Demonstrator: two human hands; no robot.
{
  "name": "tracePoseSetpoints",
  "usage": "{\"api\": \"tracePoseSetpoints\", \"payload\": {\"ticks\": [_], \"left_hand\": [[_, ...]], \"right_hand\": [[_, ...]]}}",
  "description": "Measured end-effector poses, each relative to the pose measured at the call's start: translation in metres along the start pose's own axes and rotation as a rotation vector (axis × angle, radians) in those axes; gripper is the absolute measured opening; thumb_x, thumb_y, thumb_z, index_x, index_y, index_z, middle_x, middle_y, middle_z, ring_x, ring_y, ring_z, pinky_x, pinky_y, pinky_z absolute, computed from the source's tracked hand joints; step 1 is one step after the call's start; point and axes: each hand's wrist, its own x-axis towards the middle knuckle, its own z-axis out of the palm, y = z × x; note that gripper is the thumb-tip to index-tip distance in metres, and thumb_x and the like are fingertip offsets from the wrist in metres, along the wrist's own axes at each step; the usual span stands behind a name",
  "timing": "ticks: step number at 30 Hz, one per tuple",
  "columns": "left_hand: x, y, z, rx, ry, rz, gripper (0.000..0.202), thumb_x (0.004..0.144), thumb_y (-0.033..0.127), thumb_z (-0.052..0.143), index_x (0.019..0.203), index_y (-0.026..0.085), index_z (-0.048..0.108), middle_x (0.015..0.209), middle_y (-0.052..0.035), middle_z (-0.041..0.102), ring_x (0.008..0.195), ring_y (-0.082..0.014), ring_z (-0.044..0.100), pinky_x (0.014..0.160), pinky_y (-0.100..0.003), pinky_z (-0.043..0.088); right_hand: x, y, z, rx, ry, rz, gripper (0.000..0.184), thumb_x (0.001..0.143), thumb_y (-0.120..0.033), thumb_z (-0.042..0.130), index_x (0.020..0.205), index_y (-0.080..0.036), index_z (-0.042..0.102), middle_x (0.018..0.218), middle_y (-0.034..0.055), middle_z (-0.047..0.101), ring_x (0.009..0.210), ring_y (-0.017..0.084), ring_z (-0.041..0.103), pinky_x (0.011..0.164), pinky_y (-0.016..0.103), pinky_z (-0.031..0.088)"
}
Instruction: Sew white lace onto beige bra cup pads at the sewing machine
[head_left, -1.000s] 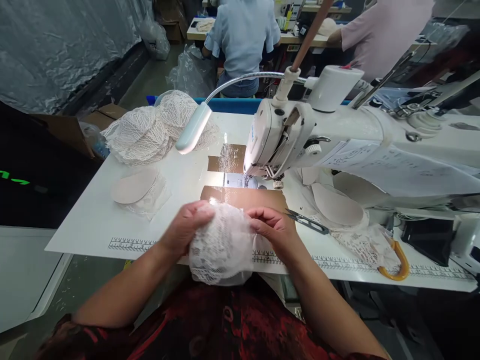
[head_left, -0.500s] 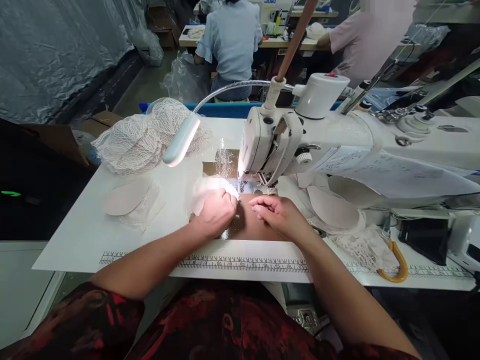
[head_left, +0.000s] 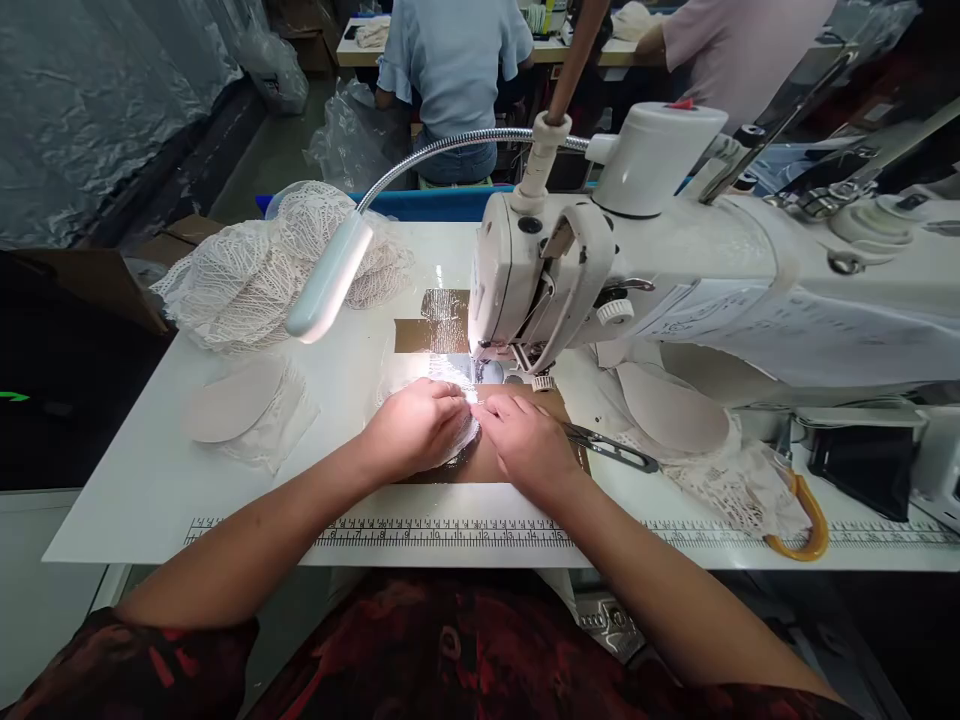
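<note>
Under the head of the white sewing machine (head_left: 491, 270) lies a piece of white lace fabric (head_left: 466, 432), brightly lit near the needle. My left hand (head_left: 416, 422) is closed on this fabric from the left, its fingers bent over the edge. From the right, my right hand (head_left: 525, 440) pinches the same edge just in front of the presser foot. The fingertips of both hands almost meet. Part of the fabric is hidden beneath my left hand. A dark metal tool with a slotted handle (head_left: 611, 447) lies right of my right hand.
Piled lace pieces (head_left: 232, 285) sit at the back left, near the lamp (head_left: 330, 275). A beige oval pad (head_left: 236, 400) lies on lace at left, another pad (head_left: 671, 410) at right. Scissors with a yellow handle (head_left: 806, 520) rest near the front edge. Two people sit beyond the table.
My right hand has moved left and now pinches the fabric edge beside my left hand. The slotted metal tool has come into fuller view. The camera view has shifted slightly.
</note>
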Motion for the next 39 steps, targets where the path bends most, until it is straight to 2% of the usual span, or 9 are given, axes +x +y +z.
{"api": "tracePoseSetpoints", "payload": {"ticks": [2,5,10,17,22,29,34,39], "left_hand": [[0.002,-0.007,0.006,0.156,0.038,0.067,0.028,0.093,0.024,0.045,0.105,0.012,0.067,0.116,-0.0132,0.064,0.093,-0.0224,0.057,0.085,-0.038,0.049],[0.006,-0.015,0.013,0.280,0.070,0.160,0.030,0.093,0.022,0.045,0.110,0.009,0.066,0.119,-0.0133,0.064,0.091,-0.0226,0.057,0.082,-0.039,0.051],[0.019,-0.032,0.012,0.329,0.111,0.300,0.030,0.093,0.023,0.046,0.110,0.010,0.067,0.117,-0.0121,0.066,0.087,-0.0218,0.060,0.078,-0.038,0.052],[0.026,-0.045,0.013,0.332,0.133,0.334,0.031,0.091,0.023,0.047,0.111,0.009,0.066,0.117,-0.0124,0.066,0.092,-0.0237,0.061,0.078,-0.040,0.052],[0.024,-0.047,0.014,0.292,0.108,0.317,0.033,0.092,0.024,0.047,0.117,0.011,0.063,0.122,-0.0123,0.064,0.104,-0.0253,0.058,0.084,-0.043,0.050],[0.025,-0.045,0.015,0.309,0.100,0.167,0.037,0.092,0.026,0.045,0.123,0.012,0.058,0.128,-0.0130,0.059,0.096,-0.0242,0.056,0.084,-0.043,0.047],[0.022,-0.043,0.016,0.365,0.101,0.063,0.038,0.091,0.027,0.044,0.125,0.015,0.057,0.131,-0.0124,0.055,0.113,-0.0291,0.049,0.093,-0.046,0.042],[0.022,-0.041,0.009,0.405,0.093,-0.074,0.040,0.088,0.023,0.043,0.125,0.018,0.056,0.138,-0.0113,0.048,0.127,-0.0350,0.039,0.101,-0.054,0.034]], "right_hand": [[0.000,-0.001,0.002,-0.034,0.009,0.014,0.035,0.090,-0.009,0.038,0.110,-0.017,0.065,0.091,0.0090,0.063,0.082,0.021,0.051,0.068,0.032,0.034],[0.003,-0.003,0.003,-0.055,-0.001,0.061,0.036,0.090,-0.009,0.036,0.112,-0.018,0.064,0.095,0.0084,0.064,0.083,0.021,0.052,0.069,0.033,0.035],[0.011,-0.004,0.003,-0.048,-0.039,0.157,0.039,0.092,-0.010,0.035,0.117,-0.021,0.062,0.099,0.0068,0.065,0.083,0.021,0.053,0.069,0.033,0.036],[0.016,0.002,0.004,-0.048,-0.033,0.162,0.040,0.087,-0.009,0.041,0.119,-0.022,0.061,0.097,0.0072,0.064,0.082,0.021,0.052,0.064,0.032,0.035],[0.014,0.003,0.006,-0.044,-0.012,0.143,0.039,0.086,-0.009,0.041,0.117,-0.021,0.062,0.095,0.0067,0.063,0.079,0.021,0.051,0.062,0.032,0.033],[0.012,0.006,0.008,0.011,0.065,0.114,0.038,0.081,-0.006,0.043,0.109,-0.020,0.065,0.088,0.0051,0.061,0.076,0.019,0.048,0.062,0.030,0.033],[0.011,0.008,0.009,0.043,0.077,0.104,0.041,0.083,-0.007,0.042,0.115,-0.020,0.064,0.089,0.0060,0.061,0.075,0.018,0.049,0.062,0.030,0.034],[0.009,0.009,0.011,0.070,0.114,0.103,0.044,0.081,-0.004,0.041,0.113,-0.019,0.066,0.090,0.0066,0.063,0.072,0.018,0.053,0.064,0.030,0.039]]}}
